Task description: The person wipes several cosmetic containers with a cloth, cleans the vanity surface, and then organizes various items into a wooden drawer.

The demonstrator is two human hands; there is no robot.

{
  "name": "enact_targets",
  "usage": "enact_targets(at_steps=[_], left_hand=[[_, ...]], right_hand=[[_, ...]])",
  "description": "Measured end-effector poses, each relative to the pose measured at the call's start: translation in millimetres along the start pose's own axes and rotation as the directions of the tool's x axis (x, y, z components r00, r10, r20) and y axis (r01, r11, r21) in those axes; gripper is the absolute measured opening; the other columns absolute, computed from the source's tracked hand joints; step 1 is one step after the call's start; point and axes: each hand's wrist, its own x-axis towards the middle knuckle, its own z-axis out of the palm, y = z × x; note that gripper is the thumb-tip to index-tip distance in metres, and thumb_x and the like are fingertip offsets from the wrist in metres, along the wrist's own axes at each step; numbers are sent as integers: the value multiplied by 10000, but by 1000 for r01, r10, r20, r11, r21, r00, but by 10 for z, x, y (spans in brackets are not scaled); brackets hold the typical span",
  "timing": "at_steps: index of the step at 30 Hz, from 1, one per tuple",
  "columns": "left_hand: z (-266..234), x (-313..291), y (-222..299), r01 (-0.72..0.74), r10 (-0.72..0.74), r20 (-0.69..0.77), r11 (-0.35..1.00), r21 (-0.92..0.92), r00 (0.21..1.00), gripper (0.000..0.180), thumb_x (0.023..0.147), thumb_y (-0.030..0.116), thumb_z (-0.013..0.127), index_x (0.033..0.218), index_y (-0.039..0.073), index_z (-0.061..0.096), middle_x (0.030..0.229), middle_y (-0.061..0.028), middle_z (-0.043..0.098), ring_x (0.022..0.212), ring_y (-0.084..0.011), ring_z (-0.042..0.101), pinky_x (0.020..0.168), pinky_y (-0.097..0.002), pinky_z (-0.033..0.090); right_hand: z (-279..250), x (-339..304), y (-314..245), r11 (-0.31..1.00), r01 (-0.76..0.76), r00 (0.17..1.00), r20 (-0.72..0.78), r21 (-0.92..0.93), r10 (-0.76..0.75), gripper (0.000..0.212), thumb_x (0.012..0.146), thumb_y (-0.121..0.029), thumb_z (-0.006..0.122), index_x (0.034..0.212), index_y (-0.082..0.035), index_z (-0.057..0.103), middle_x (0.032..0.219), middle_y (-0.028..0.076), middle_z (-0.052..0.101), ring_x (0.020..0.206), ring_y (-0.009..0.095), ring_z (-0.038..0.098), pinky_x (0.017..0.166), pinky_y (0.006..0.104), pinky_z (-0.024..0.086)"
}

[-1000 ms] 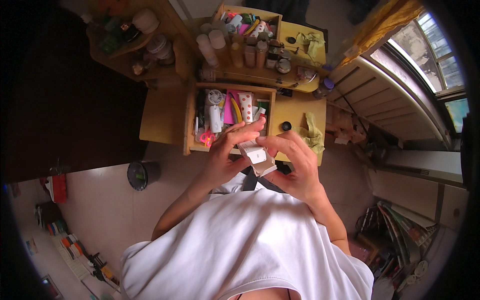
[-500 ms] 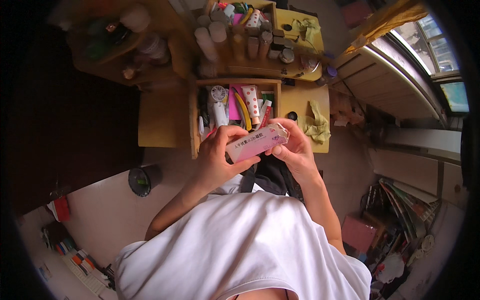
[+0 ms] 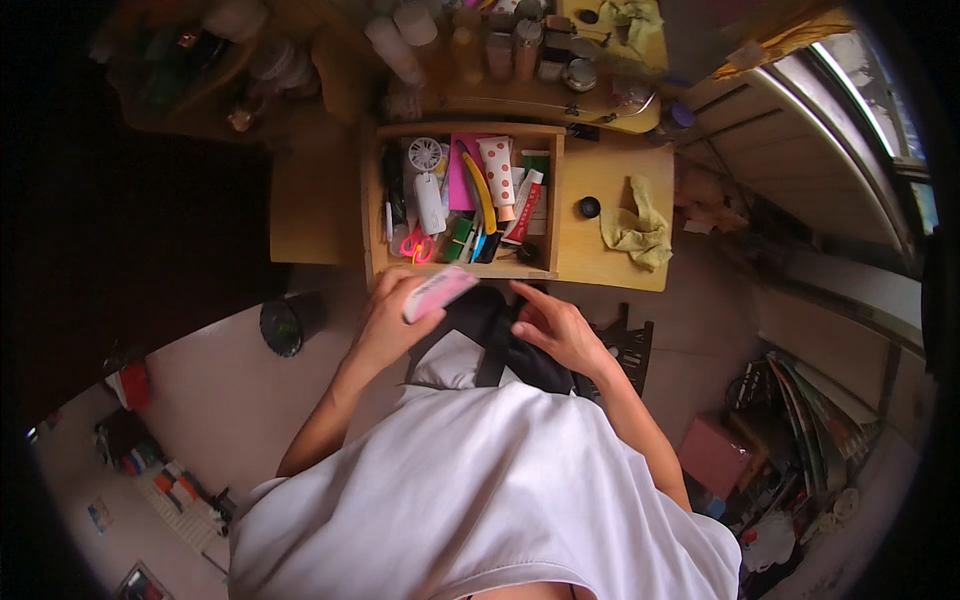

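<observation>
My left hand [image 3: 393, 322] grips a small pink and white carton [image 3: 441, 291], blurred by motion, just in front of the open drawer [image 3: 462, 273]. My right hand [image 3: 556, 326] holds nothing; its fingers are apart, near the drawer's front right corner. Inside the drawer lie a white handheld fan [image 3: 428, 190], a yellow curved thing [image 3: 479, 193], a white tube with red dots [image 3: 497, 172], a red and white tube [image 3: 524, 208], pink-handled scissors [image 3: 416, 245] and a green box [image 3: 457, 240].
Right of the drawer, a crumpled yellow-green cloth [image 3: 640, 225] and a round black lid [image 3: 589, 207] rest on the yellow tabletop [image 3: 620, 272]. Bottles and jars [image 3: 527, 50] stand on the shelf behind. A dark bin [image 3: 283, 327] is on the floor at left.
My right hand has let go of the carton and moved away from it. My left hand has carried the carton leftward. More of the drawer's contents now show.
</observation>
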Motion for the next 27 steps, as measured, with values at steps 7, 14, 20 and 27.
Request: enact_targets(at_steps=[7,14,20,27], left_hand=[[305,18,-737,309,-277,-391,951,21,878,389,778,119,621,1126,21,479,988,-126,504,891,-279,529,772,-363,434],[396,23,-1008,263,-381,-587,924,-278,715,468,867,150,575,1267,4,381,1160,-104,503,1004,-188,512,858,-319,418],[90,298,-1031,164,-373,-665,920,-357,647,554,921,247,503,1358,-4,274,1286,-144,427,1152,-224,433,988,-350,322],[461,321,-1035,-71,-341,-703,871,-485,624,517,885,146,480,1324,-34,273,1299,-197,410,1176,-261,429,1004,-389,330]], right_hand=[[-326,-97,693,971,-138,985,-129,-194,115,364,803,-102,640,1150,-43,547,835,116,585,703,233,585,671,331,480],[-421,473,666,821,2,898,-359,-572,-253,300,719,-25,646,1012,-84,621,939,95,563,891,300,507,769,379,451],[-171,926,748,673,296,920,12,-678,-392,301,711,-36,605,1012,-25,594,1113,126,539,1019,293,501,873,360,455],[-308,1296,727,648,71,886,-250,-758,-391,483,739,-48,643,1205,-84,522,1311,121,412,1218,331,356,992,484,331]])
